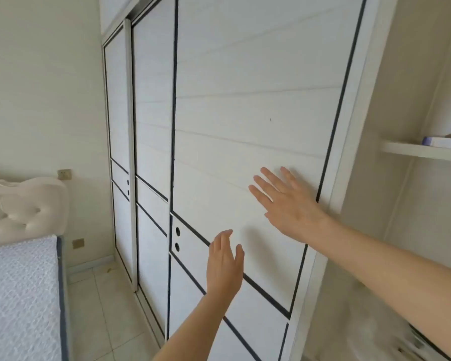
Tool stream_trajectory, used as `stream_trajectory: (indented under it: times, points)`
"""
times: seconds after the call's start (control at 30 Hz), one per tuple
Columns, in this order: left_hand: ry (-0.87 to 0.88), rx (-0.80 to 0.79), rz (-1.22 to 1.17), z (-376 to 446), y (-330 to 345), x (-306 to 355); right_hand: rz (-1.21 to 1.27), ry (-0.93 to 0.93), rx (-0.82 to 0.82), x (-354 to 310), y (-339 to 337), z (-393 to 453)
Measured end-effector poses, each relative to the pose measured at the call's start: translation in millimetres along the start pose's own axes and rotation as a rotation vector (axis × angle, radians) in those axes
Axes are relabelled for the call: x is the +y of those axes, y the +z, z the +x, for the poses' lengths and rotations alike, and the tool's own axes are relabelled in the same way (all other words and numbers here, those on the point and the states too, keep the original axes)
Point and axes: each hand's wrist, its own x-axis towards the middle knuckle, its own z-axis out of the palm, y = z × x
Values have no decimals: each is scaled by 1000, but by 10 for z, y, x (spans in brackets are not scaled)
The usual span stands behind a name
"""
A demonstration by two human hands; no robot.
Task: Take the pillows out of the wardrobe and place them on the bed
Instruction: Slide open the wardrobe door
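A white wardrobe with dark-trimmed sliding doors [245, 100] fills the middle of the view, and all its doors are closed. No pillows are visible. My right hand [289, 204] is spread flat against the nearest door panel, near its right edge. My left hand [225, 264] is held up lower on the same door, fingers apart, just right of two small round holes [177, 239]. Both hands hold nothing. The bed [18, 295], with a textured white mattress and a tufted cream headboard [24, 209], lies at the lower left.
A strip of tiled floor [102, 303] runs between the bed and the wardrobe. To the right of the wardrobe is an open shelf [422, 151] with a flat book-like item on it. Wall sockets [64, 174] sit beside the headboard.
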Motion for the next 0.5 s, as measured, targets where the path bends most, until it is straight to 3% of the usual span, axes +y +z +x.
stream_trajectory:
  times: [0.17, 0.33, 0.5]
  points:
    - [-4, -189, -94, 135, 396, 2, -165, -30, -40, 63, 185, 170]
    - [63, -119, -158, 272, 684, 165, -291, -54, -95, 88, 291, 187]
    - [-52, -40, -312, 460, 824, 373, -315, -38, -85, 40, 314, 268]
